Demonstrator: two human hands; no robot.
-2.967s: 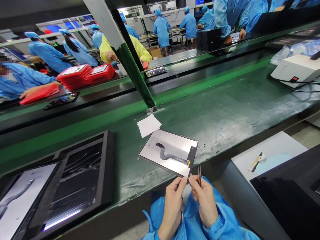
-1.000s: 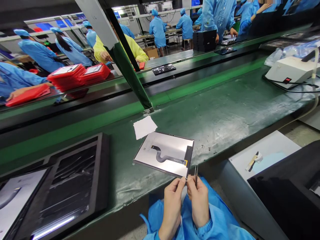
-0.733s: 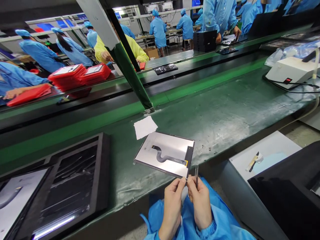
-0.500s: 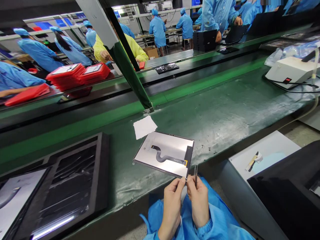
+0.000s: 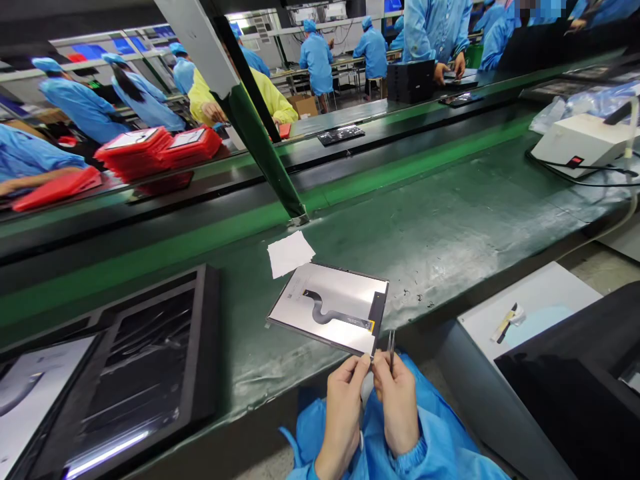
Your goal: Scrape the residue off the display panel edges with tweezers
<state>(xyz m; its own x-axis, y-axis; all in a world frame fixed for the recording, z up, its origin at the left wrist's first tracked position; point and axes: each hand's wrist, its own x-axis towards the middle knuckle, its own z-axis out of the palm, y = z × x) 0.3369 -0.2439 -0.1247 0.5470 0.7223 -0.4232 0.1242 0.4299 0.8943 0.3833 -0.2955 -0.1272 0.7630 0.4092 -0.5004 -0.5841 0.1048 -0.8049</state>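
A silver-backed display panel [image 5: 333, 303] with a dark curved flex cable lies on the green bench, its near right corner at the bench edge. My left hand [image 5: 345, 400] is closed at that corner, thumb and index finger pinched; what lies between them is too small to name. Close beside it, my right hand [image 5: 397, 400] is closed with metal tweezers [image 5: 391, 347] held in it, tips pointing away from me. Its thumb and index finger also meet near the panel's corner. White paper sheets [image 5: 291, 254] touch the panel's far left corner.
A black foam tray [image 5: 204, 347] with another panel [image 5: 40, 387] stands at left. A green post [image 5: 265, 160] rises from the bench. At right are a white device [image 5: 583, 143] with cables and a white box [image 5: 530, 300]. Several people work beyond the conveyor [image 5: 210, 190].
Both my hands and the panel have hardly moved. Across the bench, a person's hands have shifted over a dark device, and a black item on the conveyor has moved slightly right.
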